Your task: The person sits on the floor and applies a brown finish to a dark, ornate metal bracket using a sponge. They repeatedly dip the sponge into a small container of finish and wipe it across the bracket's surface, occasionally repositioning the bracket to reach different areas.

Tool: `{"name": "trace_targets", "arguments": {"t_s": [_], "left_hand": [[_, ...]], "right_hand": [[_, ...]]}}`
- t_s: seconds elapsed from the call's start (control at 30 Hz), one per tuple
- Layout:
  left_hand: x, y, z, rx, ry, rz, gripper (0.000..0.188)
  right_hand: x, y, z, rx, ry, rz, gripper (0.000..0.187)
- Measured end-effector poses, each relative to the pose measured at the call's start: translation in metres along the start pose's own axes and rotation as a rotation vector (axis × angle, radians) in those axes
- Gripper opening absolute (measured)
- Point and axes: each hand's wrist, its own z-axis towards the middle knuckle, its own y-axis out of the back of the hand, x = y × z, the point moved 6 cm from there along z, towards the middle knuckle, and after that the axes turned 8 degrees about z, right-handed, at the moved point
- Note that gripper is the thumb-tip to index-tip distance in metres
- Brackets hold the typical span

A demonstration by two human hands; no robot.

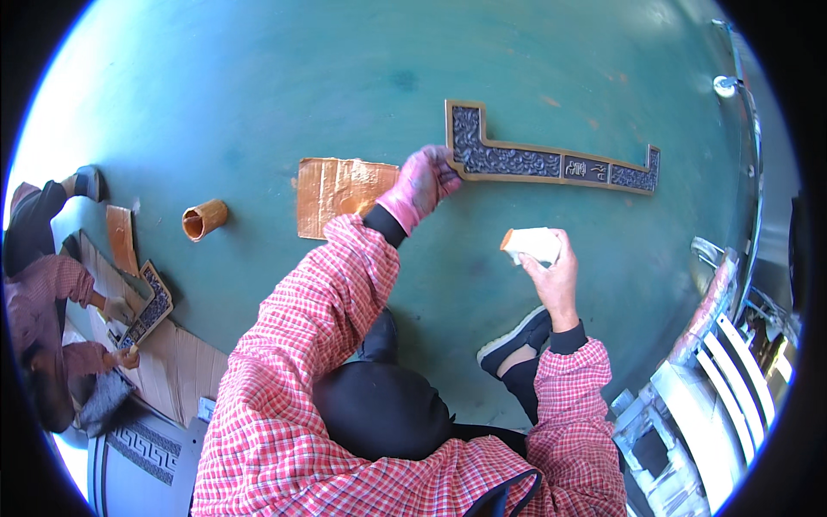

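Note:
A long ornamental metal plate point(521, 162), dark scrollwork inside a bronze-coloured border, turns up at both ends like a bracket. At its lower left corner, my left hand point(415, 188) in a pink glove is closed on the edge. Below the plate and apart from it, my bare right hand point(556, 274) grips a white, roughly cylindrical piece point(536, 244) with an orange end facing left; its exact kind does not show. Under my left wrist lies a stained brown cardboard sheet point(332, 196), partly covered by the glove and sleeve.
A brown tube-shaped container point(205, 220) stands left of the cardboard on the green floor point(379, 95). At far left, a co-worker point(52, 297) handles a similar ornamental plate point(153, 306) over cardboard sheets. White slatted metal parts point(732, 370) are stacked at lower right.

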Motion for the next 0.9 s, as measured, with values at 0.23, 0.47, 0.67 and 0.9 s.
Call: {"name": "trace_targets", "arguments": {"t_s": [0.23,0.47,0.67,0.9], "left_hand": [[-0.137,0.038,-0.076,-0.052,-0.360,0.092,0.035],[-0.105,0.113,-0.195,-1.006,-0.897,1.449,0.062],[-0.065,0.128,-0.195,-0.973,-0.680,1.500,0.062],[-0.068,0.131,-0.196,-0.957,-0.672,1.496,0.062]], "right_hand": [[0.039,-0.088,0.009,0.136,0.135,0.022,0.039],[0.073,-0.181,0.027,0.187,0.444,-0.079,0.040],[0.073,-0.234,0.031,0.313,0.588,-0.267,0.040],[0.088,-0.233,0.041,0.356,0.636,-0.496,0.037]]}}
